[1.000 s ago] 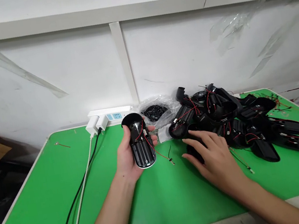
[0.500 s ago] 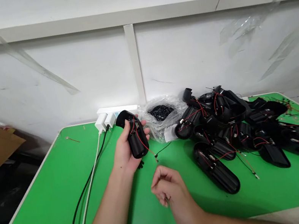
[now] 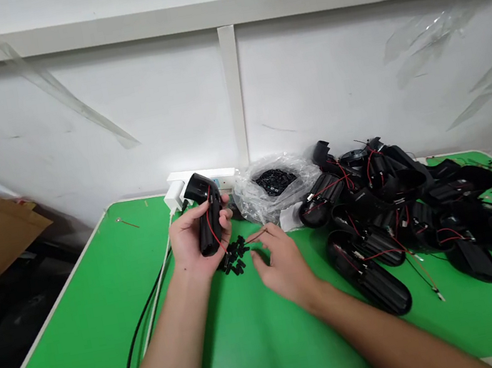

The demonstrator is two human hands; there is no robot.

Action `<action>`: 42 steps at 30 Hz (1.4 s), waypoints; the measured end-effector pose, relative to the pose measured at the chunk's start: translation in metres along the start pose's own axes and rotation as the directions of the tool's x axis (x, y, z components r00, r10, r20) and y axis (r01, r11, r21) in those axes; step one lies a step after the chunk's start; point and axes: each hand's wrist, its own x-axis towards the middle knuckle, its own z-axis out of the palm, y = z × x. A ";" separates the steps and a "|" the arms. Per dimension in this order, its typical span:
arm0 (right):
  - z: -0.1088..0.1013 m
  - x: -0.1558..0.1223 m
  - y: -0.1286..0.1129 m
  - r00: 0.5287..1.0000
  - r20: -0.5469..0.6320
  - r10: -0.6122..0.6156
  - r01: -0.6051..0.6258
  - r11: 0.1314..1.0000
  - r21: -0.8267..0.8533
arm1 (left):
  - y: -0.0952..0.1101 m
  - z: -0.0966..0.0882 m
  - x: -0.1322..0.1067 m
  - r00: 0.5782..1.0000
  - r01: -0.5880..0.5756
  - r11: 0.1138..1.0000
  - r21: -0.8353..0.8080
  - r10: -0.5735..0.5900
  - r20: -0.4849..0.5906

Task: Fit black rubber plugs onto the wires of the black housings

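The left grip [image 3: 187, 242] is clamped around a black case [image 3: 206, 236], glossy plastic with a curved, scooped top and a thin red wire [image 3: 208, 217]. The right grip [image 3: 284, 266] is just right of it, partly curled; whether it pinches anything, I cannot tell. Between the two grips, small stubby black pieces [image 3: 238, 254] lie loose on the smooth green desk [image 3: 279, 349].

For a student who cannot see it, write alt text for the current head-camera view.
A person's left hand holds a black casing over a green table, the right hand near small black parts. More wired casings lie heaped at right, beside a clear plastic bag.
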 end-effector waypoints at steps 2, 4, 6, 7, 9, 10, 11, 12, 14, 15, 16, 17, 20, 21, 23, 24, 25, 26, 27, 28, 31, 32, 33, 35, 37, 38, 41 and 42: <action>0.002 -0.002 0.005 0.996 0.024 -0.087 0.089 0.992 -0.089 | -0.004 -0.008 0.004 0.999 0.028 1.000 0.009 -0.028 0.015; 0.006 -0.002 0.009 0.996 0.041 -0.083 0.087 0.991 -0.099 | -0.007 -0.012 0.007 0.999 0.038 0.999 0.016 -0.039 0.023; 0.008 0.000 0.010 0.997 0.053 -0.057 0.062 0.994 -0.089 | -0.009 -0.012 0.009 0.999 0.037 0.999 0.022 -0.037 0.005; 0.009 0.001 0.010 0.997 0.057 -0.044 0.049 0.995 -0.081 | -0.010 -0.012 0.009 0.999 0.033 0.999 0.024 -0.032 -0.006; 0.008 0.002 0.008 0.998 0.058 -0.026 0.030 0.998 -0.063 | -0.010 -0.010 0.009 0.999 0.023 0.999 0.031 -0.022 -0.024; 0.007 0.003 0.007 0.998 0.059 -0.016 0.019 0.999 -0.049 | -0.011 -0.009 0.008 0.999 0.022 0.999 0.038 -0.021 -0.030; 0.006 0.003 0.006 0.998 0.061 -0.004 0.006 1.000 -0.030 | -0.011 -0.009 0.007 0.999 0.020 0.998 0.053 -0.018 -0.035; 0.004 0.003 0.005 0.998 0.062 0.010 -0.010 1.000 -0.006 | -0.011 -0.008 0.006 0.999 0.013 0.997 0.078 -0.010 -0.040; 0.000 0.004 0.004 0.996 0.064 0.056 -0.060 0.996 0.062 | -0.012 -0.006 0.005 0.999 -0.013 0.989 0.148 0.019 -0.036; -0.002 0.004 0.004 0.994 0.065 0.087 -0.094 0.990 0.105 | -0.013 -0.006 0.004 0.999 -0.029 0.982 0.186 0.034 -0.022; -0.003 0.005 0.005 0.990 0.067 0.123 -0.131 0.980 0.150 | -0.014 -0.005 0.003 0.999 -0.042 0.974 0.225 0.044 -0.004; -0.005 0.006 0.006 0.985 0.067 0.159 -0.170 0.966 0.195 | -0.015 -0.004 0.003 0.999 -0.048 0.964 0.260 0.047 0.012; -0.012 0.010 0.012 0.968 0.067 0.242 -0.251 0.918 0.307 | -0.020 -0.002 0.001 0.999 -0.037 0.941 0.336 0.029 0.030; -0.015 0.011 0.014 0.964 0.067 0.256 -0.264 0.906 0.332 | -0.023 0.000 0.001 0.999 -0.031 0.936 0.351 0.024 0.024; -0.023 0.012 0.017 0.960 0.064 0.274 -0.278 0.889 0.363 | -0.029 0.002 0.000 1.000 -0.027 0.929 0.368 0.024 0.012; -0.027 0.012 0.018 0.957 0.060 0.283 -0.284 0.884 0.372 | -0.031 0.004 0.000 1.000 -0.026 0.926 0.377 0.024 0.011; -0.031 0.012 0.019 0.955 0.052 0.293 -0.290 0.879 0.379 | -0.033 0.005 -0.001 1.000 -0.024 0.922 0.386 0.020 0.014; -0.034 0.011 0.019 0.952 0.045 0.303 -0.297 0.873 0.387 | -0.035 0.006 -0.002 1.000 -0.022 0.918 0.397 0.015 0.021; -0.036 0.011 0.019 0.949 0.039 0.312 -0.302 0.868 0.395 | -0.037 0.007 -0.002 1.000 -0.020 0.913 0.408 0.009 0.028; -0.039 0.011 0.018 0.947 0.034 0.319 -0.305 0.862 0.405 | -0.039 0.008 -0.003 0.999 -0.021 0.908 0.419 0.007 0.035; -0.043 0.011 0.016 0.944 0.023 0.329 -0.306 0.846 0.436 | -0.043 0.008 -0.002 0.999 -0.034 0.898 0.438 0.015 0.048; -0.044 0.011 0.015 0.943 0.019 0.333 -0.305 0.840 0.448 | -0.044 0.007 -0.002 0.998 -0.037 0.897 0.440 0.015 0.053; -0.046 0.011 0.013 0.942 0.015 0.336 -0.305 0.834 0.460 | -0.045 0.006 -0.001 0.998 -0.038 0.896 0.442 0.013 0.060; -0.049 0.013 0.011 0.941 0.011 0.340 -0.302 0.821 0.485 | -0.047 0.005 0.000 0.998 -0.035 0.891 0.452 0.004 0.069; -0.052 0.014 0.009 0.943 0.009 0.334 -0.293 0.813 0.502 | -0.049 0.004 0.000 0.997 -0.044 0.882 0.470 0.011 0.072; -0.054 0.016 0.008 0.944 0.005 0.331 -0.288 0.813 0.507 | -0.050 0.004 0.000 0.997 -0.052 0.875 0.481 0.018 0.075; -0.058 0.019 0.007 0.941 -0.014 0.338 -0.282 0.807 0.519 | -0.051 0.003 0.000 0.995 -0.072 0.857 0.510 0.029 0.091; -0.058 0.020 0.007 0.938 -0.014 0.347 -0.288 0.799 0.528 | -0.051 0.003 0.000 0.995 -0.069 0.852 0.519 0.020 0.099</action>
